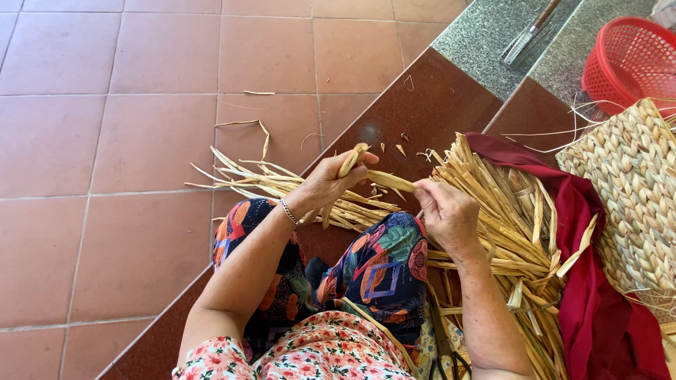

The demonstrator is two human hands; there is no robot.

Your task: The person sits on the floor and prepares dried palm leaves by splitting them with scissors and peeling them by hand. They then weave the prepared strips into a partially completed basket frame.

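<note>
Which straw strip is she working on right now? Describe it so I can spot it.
Start at the straw pile on the red cloth. Just left of it, both hands meet above her knees. The strip spans from left hand to right hand, the only one lifted clear.

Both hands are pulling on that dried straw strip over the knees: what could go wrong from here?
The flat tan straw strip, stretched between left hand and right hand, may split or snap if it is brittle. The loose pale straw bundle across the knees juts over the step edge and could slide off. Black-handled scissors by the right arm could get knocked.
</note>
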